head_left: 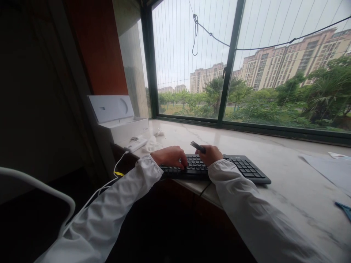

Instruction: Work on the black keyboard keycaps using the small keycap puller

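A black keyboard [196,165] with a number pad lies along the front edge of the pale marbled surface. My left hand [171,157] is over its left half, fingers curled down and fingertips at the keys; whether anything is pinched between them is hidden. Over the middle of the keyboard, my right hand [211,155] is closed around a short, dark, stick-like tool [197,147]. The tool's lighter, seemingly split end points up and to the left, clear of the keys. White sleeves cover both my arms.
An open white box [123,126] stands at the back left. Nearby are a white device [135,144] with a plugged-in white cable [117,163] and crumpled clear plastic [153,144]. Paper sheets [326,170] and a blue object [344,210] lie at right. A window [192,117] borders the back.
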`<state>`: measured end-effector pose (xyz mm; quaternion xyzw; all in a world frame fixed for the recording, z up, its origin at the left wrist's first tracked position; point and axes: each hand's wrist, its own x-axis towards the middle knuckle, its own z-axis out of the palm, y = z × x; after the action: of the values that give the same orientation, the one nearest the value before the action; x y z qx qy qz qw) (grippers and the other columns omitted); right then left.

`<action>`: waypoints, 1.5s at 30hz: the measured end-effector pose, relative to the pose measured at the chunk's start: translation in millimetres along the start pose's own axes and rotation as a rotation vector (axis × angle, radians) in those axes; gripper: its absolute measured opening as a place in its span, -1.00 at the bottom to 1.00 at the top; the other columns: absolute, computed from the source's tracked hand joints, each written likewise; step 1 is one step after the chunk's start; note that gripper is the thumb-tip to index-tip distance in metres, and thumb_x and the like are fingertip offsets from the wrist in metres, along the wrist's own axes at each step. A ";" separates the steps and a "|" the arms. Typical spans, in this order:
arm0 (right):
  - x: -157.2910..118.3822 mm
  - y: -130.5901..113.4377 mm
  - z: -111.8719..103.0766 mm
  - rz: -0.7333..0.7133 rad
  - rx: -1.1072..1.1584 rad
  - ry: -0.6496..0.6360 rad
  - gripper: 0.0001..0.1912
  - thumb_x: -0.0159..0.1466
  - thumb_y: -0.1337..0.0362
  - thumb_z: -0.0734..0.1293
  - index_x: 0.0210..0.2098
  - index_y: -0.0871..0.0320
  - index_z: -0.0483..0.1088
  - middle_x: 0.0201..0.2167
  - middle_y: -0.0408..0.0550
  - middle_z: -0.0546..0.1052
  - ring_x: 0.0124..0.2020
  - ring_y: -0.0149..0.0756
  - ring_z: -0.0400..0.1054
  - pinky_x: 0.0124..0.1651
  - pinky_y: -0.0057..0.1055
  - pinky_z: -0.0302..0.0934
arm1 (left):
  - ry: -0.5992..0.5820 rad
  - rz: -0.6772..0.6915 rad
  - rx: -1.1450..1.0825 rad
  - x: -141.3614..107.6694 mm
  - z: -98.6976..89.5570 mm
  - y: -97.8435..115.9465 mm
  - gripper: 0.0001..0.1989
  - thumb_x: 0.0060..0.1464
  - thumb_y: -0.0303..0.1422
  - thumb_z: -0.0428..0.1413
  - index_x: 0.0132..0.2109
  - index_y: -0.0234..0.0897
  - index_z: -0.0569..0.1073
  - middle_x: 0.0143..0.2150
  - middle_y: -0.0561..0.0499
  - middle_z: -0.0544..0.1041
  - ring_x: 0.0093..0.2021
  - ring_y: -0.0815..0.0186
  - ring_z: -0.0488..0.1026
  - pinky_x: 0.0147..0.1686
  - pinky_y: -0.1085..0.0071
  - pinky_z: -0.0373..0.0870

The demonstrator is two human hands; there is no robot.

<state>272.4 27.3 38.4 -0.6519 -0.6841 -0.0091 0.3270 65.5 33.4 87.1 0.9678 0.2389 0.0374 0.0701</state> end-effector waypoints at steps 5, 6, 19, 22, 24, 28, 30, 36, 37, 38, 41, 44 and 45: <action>0.1 0.5 0.6 0.001 -0.015 0.000 -0.80 0.09 0.23 0.26 -0.40 -0.07 0.55 -0.44 -0.18 0.56 -0.37 -0.31 0.39 -0.41 -0.47 0.07 | -0.007 -0.001 0.069 3.7 -2.6 1.7 -0.79 -0.07 -0.38 0.21 -0.21 -0.13 0.59 -0.29 0.10 0.60 -0.28 0.38 0.49 -0.19 0.53 0.31; 0.1 0.6 0.7 0.003 -0.020 0.003 -0.80 0.09 0.23 0.27 -0.40 -0.07 0.55 -0.44 -0.18 0.56 -0.37 -0.30 0.39 -0.42 -0.47 0.07 | 0.003 -0.005 0.073 4.0 -2.3 1.6 -0.79 -0.07 -0.38 0.21 -0.21 -0.13 0.59 -0.29 0.10 0.60 -0.28 0.38 0.49 -0.18 0.53 0.31; 0.6 2.3 2.5 -0.010 -0.019 0.005 -0.78 0.07 0.26 0.26 -0.41 -0.08 0.55 -0.45 -0.20 0.56 -0.38 -0.30 0.39 -0.42 -0.46 0.06 | -0.002 -0.054 0.135 7.8 2.4 1.7 -0.80 -0.10 -0.36 0.22 -0.23 -0.10 0.60 -0.32 0.08 0.60 -0.29 0.34 0.49 -0.19 0.48 0.34; 0.9 4.4 4.0 -0.022 -0.022 0.007 -0.78 0.07 0.24 0.25 -0.41 -0.08 0.54 -0.46 -0.19 0.55 -0.39 -0.30 0.39 -0.42 -0.46 0.06 | -0.011 -0.100 0.158 10.6 3.0 5.2 -0.78 -0.14 -0.37 0.23 -0.24 -0.08 0.60 -0.34 0.06 0.60 -0.32 0.32 0.49 -0.23 0.47 0.35; 1.0 5.4 4.3 -0.026 -0.023 0.014 -0.77 0.08 0.23 0.24 -0.40 -0.09 0.54 -0.47 -0.19 0.55 -0.39 -0.30 0.39 -0.41 -0.45 0.06 | -0.019 -0.132 0.160 11.5 2.5 7.9 -0.77 -0.15 -0.38 0.23 -0.24 -0.09 0.60 -0.35 0.05 0.60 -0.33 0.32 0.48 -0.25 0.46 0.36; 1.2 6.1 4.1 -0.023 -0.027 0.015 -0.77 0.09 0.24 0.24 -0.40 -0.09 0.54 -0.46 -0.19 0.55 -0.38 -0.31 0.39 -0.41 -0.46 0.07 | -0.028 -0.171 0.152 11.5 1.3 10.8 -0.76 -0.15 -0.40 0.23 -0.24 -0.11 0.60 -0.35 0.04 0.59 -0.35 0.31 0.48 -0.28 0.45 0.37; 1.3 6.0 3.9 -0.024 -0.028 0.008 -0.78 0.09 0.24 0.25 -0.39 -0.08 0.55 -0.46 -0.19 0.55 -0.38 -0.31 0.39 -0.41 -0.46 0.07 | -0.033 -0.174 0.157 11.7 1.0 11.5 -0.76 -0.15 -0.41 0.22 -0.24 -0.12 0.60 -0.35 0.03 0.59 -0.34 0.31 0.48 -0.28 0.45 0.37; 1.5 6.3 3.3 -0.022 -0.024 -0.004 -0.77 0.12 0.22 0.24 -0.37 -0.08 0.55 -0.46 -0.17 0.55 -0.38 -0.30 0.40 -0.40 -0.46 0.08 | -0.077 -0.176 0.246 18.2 -1.3 21.5 -0.79 -0.15 -0.45 0.19 -0.29 -0.17 0.60 -0.34 -0.04 0.58 -0.33 0.24 0.49 -0.32 0.41 0.38; 1.5 6.4 3.1 -0.022 -0.025 -0.004 -0.77 0.12 0.22 0.24 -0.37 -0.08 0.55 -0.46 -0.16 0.55 -0.38 -0.30 0.40 -0.40 -0.46 0.09 | -0.084 -0.193 0.265 20.1 -1.7 24.3 -0.81 -0.16 -0.46 0.19 -0.32 -0.18 0.60 -0.33 -0.05 0.57 -0.33 0.24 0.49 -0.32 0.41 0.38; 1.5 6.5 2.8 -0.021 -0.028 -0.004 -0.78 0.12 0.23 0.25 -0.37 -0.07 0.55 -0.46 -0.16 0.55 -0.38 -0.29 0.40 -0.40 -0.46 0.09 | -0.089 -0.209 0.282 22.2 -2.1 27.1 -0.83 -0.17 -0.47 0.20 -0.34 -0.20 0.60 -0.32 -0.06 0.57 -0.33 0.23 0.49 -0.32 0.41 0.38; 0.8 6.1 1.5 -0.023 -0.038 -0.002 -0.78 0.11 0.23 0.26 -0.37 -0.07 0.55 -0.45 -0.14 0.56 -0.36 -0.28 0.41 -0.39 -0.46 0.10 | -0.110 -0.237 0.310 28.8 -3.3 33.6 -0.85 -0.21 -0.49 0.23 -0.38 -0.22 0.58 -0.31 -0.06 0.56 -0.33 0.24 0.49 -0.32 0.42 0.38; -0.5 5.2 0.0 -0.034 -0.041 0.002 -0.77 0.13 0.23 0.25 -0.35 -0.07 0.55 -0.44 -0.14 0.56 -0.34 -0.27 0.41 -0.37 -0.46 0.11 | -0.146 -0.254 0.298 33.5 -5.6 33.9 -0.83 -0.24 -0.50 0.24 -0.38 -0.22 0.58 -0.33 -0.04 0.57 -0.34 0.25 0.49 -0.33 0.43 0.38; -0.8 4.8 -0.5 -0.034 -0.041 0.002 -0.77 0.13 0.23 0.24 -0.34 -0.08 0.55 -0.44 -0.14 0.56 -0.33 -0.27 0.41 -0.37 -0.46 0.11 | -0.151 -0.261 0.283 33.8 -6.4 32.0 -0.83 -0.25 -0.49 0.25 -0.38 -0.21 0.59 -0.33 -0.03 0.57 -0.35 0.25 0.49 -0.35 0.43 0.38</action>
<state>276.9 27.1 36.4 -0.6468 -0.6945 -0.0292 0.3139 109.3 21.9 99.7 0.9288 0.3593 -0.0785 -0.0447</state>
